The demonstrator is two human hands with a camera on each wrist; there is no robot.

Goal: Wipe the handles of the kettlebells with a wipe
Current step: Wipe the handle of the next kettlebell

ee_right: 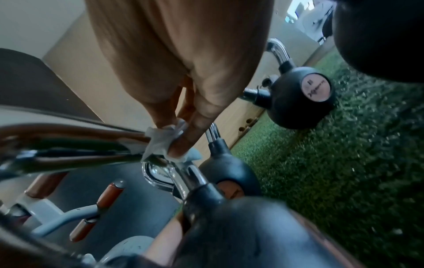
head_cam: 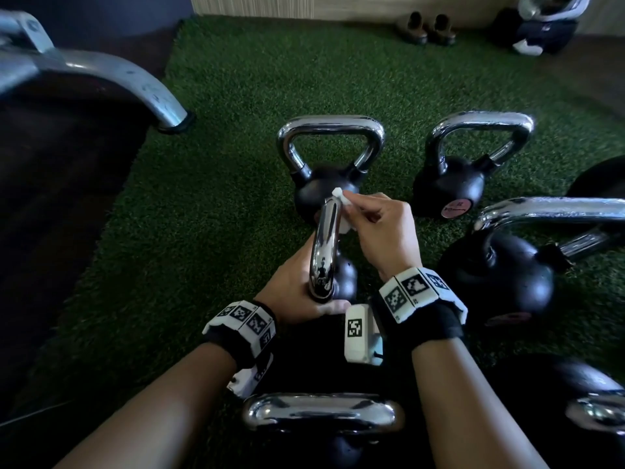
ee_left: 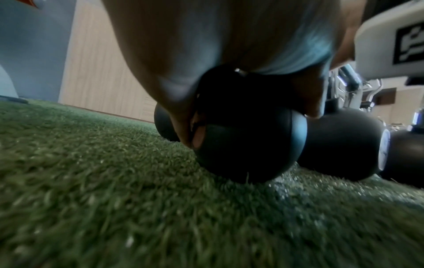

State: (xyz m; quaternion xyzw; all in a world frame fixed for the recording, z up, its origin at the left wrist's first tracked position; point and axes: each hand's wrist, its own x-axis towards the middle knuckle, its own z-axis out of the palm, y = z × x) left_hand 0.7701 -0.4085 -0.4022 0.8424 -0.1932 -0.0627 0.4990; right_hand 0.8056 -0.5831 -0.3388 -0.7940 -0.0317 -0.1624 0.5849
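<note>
Right hand (head_cam: 375, 231) pinching a small crumpled white wipe (head_cam: 341, 211) between thumb and fingertips, pressing it against the far end of a curved chrome kettlebell handle (head_cam: 324, 248). Left hand (head_cam: 297, 286) curled around the near end of that same handle and the top of its round black kettlebell body (ee_left: 247, 145), steadying it near the middle of the green artificial turf mat (head_cam: 236, 96). Both hands clamped, one on the wipe and one on the kettlebell, close together with the handle between them.

Just beyond the wipe, an upright black kettlebell with a chrome loop handle (head_cam: 329, 164); to its right, a second upright one with a pink round label (head_cam: 456, 184). Lying tilted toward the mat's right edge, a larger black kettlebell (head_cam: 507, 275). At the near edge, another chrome handle (head_cam: 321, 414) seen from above. Off the mat's left edge, a grey metal machine foot (head_cam: 128, 82) on dark flooring. Past the far edge, a pair of brown shoes (head_cam: 426, 28) by the pale wooden wall.
</note>
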